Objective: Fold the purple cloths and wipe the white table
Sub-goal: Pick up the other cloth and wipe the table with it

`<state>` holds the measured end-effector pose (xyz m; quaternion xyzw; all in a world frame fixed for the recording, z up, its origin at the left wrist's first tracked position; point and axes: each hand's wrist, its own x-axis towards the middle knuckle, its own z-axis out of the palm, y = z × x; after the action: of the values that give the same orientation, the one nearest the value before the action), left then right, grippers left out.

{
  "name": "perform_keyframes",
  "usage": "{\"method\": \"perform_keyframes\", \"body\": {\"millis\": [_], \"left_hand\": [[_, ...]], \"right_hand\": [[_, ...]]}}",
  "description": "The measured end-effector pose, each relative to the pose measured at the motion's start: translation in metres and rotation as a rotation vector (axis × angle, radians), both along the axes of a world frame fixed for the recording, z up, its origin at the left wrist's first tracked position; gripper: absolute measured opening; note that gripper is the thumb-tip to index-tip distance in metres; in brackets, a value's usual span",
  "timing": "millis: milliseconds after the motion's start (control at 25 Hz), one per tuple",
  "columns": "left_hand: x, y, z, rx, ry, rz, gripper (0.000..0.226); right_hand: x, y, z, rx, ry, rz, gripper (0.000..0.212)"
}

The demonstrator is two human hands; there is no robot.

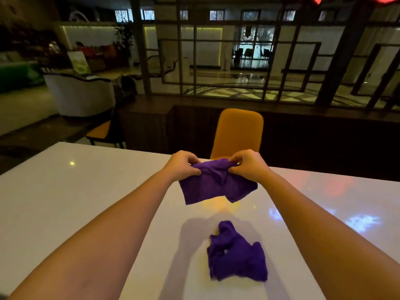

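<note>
Fingers of both hands pinch raised purple cloth | crumpled cloth on white table

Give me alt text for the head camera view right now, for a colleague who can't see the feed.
Both hands, left hand and right hand, pinch the top edge of a purple cloth held up over a white table. A second purple cloth lies crumpled on the table nearer the person. An orange chair stands at the far side.
</note>
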<state>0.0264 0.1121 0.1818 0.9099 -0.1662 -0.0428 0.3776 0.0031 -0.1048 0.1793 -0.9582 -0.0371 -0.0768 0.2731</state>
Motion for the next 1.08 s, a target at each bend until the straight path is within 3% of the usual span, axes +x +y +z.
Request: {"method": "perform_keyframes", "body": {"millis": [200, 400, 640, 840, 960, 1080], "left_hand": [[0.021, 0.082, -0.006, 0.013, 0.048, -0.041, 0.022], [0.046, 0.112, -0.036, 0.071, 0.103, -0.134, 0.021], [0.044, 0.108, -0.131, 0.13, 0.218, -0.186, 0.019], [0.025, 0.112, -0.21, 0.257, 0.282, -0.209, 0.022], [0.02, 0.128, -0.222, 0.152, 0.249, -0.206, 0.029], [0.038, 0.173, -0.22, 0.036, 0.043, 0.064, 0.044]], "right_hand": [[0.022, 0.084, -0.005, -0.038, 0.077, -0.034, 0.022], [0.027, 0.121, -0.03, 0.005, 0.174, -0.118, 0.024], [0.01, 0.127, -0.116, 0.022, 0.378, -0.197, 0.02], [-0.011, 0.14, -0.19, -0.04, 0.54, -0.135, 0.028], [-0.014, 0.152, -0.202, -0.142, 0.393, -0.349, 0.044], [-0.011, 0.171, -0.202, -0.173, 0.217, -0.564, 0.057]]}}
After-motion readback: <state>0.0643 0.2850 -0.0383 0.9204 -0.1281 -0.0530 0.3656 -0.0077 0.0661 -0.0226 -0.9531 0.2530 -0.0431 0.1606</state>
